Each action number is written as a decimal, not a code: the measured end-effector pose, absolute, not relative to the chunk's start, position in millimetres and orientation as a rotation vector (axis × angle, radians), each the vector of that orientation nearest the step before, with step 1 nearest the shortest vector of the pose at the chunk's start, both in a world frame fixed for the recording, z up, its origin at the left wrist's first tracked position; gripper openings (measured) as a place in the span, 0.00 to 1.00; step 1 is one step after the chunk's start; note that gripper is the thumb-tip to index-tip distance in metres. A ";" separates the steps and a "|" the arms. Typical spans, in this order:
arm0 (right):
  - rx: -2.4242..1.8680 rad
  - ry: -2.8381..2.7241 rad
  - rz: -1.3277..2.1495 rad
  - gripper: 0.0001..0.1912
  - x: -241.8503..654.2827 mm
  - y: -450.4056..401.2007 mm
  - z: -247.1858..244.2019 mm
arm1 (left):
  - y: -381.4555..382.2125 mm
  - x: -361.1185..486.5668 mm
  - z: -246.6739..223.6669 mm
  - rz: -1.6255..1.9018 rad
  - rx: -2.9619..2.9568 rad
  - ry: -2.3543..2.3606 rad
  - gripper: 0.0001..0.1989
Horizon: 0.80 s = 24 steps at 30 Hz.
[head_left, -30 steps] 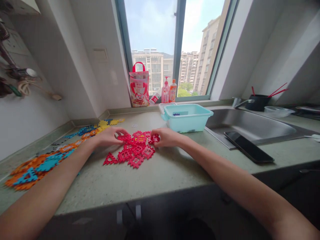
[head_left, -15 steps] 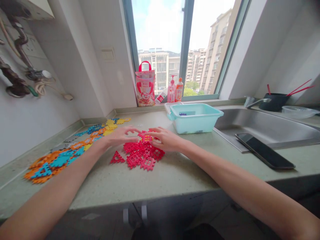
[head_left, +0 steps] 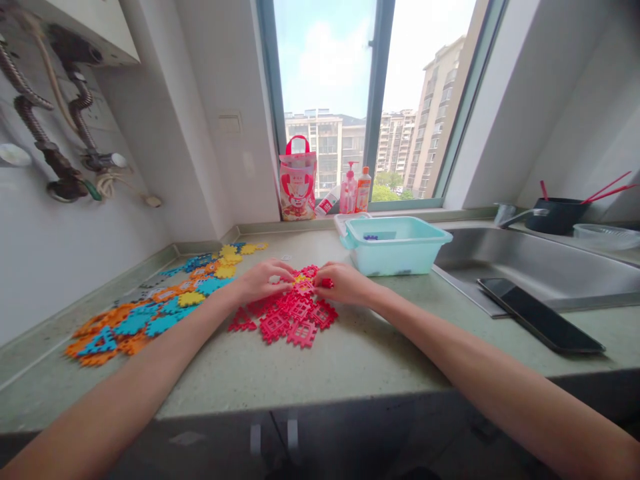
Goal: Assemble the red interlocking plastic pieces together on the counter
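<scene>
Green speckled countertop (head_left: 320, 360) fills most of the view, with a stainless sink (head_left: 530, 257) sunk into its right side and a window (head_left: 370, 100) behind it showing apartment blocks. A long scatter of orange, blue and yellow plastic tiles (head_left: 150, 310) runs along the left wall edge, well apart from your hands. A mint-green plastic basin (head_left: 395, 245) sits just beyond your right hand, near the sink edge, something small and dark inside it. A black phone (head_left: 543, 324) lies flat on the counter by the sink's front corner. On the sill stand a red-and-white gift bag (head_left: 298, 179) and, just beside it, a pink pump bottle (head_left: 348, 190) touching an orange bottle (head_left: 363, 189). The red interlocking tiles (head_left: 293, 313) lie in a loose joined cluster at counter centre, directly under and in front of both hands, one red triangle piece (head_left: 241, 322) at the cluster's left edge. Your left hand (head_left: 263, 280) rests on the far left part of the red cluster, fingers curled down onto the tiles; whether it pinches one, cannot tell. Your right hand (head_left: 345, 283) is closed narrow around a small red tile at the cluster's far right, fingertips nearly meeting the left hand's. A small yellow piece (head_left: 301, 279) shows between the two hands.
</scene>
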State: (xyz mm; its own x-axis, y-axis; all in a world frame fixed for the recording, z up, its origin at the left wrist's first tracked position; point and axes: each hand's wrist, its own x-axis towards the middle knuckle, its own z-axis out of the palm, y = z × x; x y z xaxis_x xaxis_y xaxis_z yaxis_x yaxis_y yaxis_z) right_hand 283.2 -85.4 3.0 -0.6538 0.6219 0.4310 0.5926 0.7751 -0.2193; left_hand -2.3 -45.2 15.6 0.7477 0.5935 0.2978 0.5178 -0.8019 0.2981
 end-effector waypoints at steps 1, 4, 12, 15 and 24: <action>-0.958 -2.461 0.051 0.04 282.7 -85.7 3.0 | -45.4 -0.5 15.3 0.554 2.755 0.898 0.17; -0.974 -2.449 0.015 0.11 282.2 -88.5 4.3 | -47.4 6.0 15.4 0.507 2.763 0.917 0.17; -0.805 -2.534 0.054 0.08 285.4 -92.3 7.2 | -50.3 11.7 16.6 0.472 2.786 0.811 0.10; -0.818 -2.531 0.055 0.06 288.8 -91.2 7.8 | -53.4 14.4 16.8 0.441 2.816 0.813 0.10; -0.631 -2.301 -0.164 0.14 295.1 -101.3 29.2 | -42.0 -28.2 38.1 0.679 2.882 1.358 0.23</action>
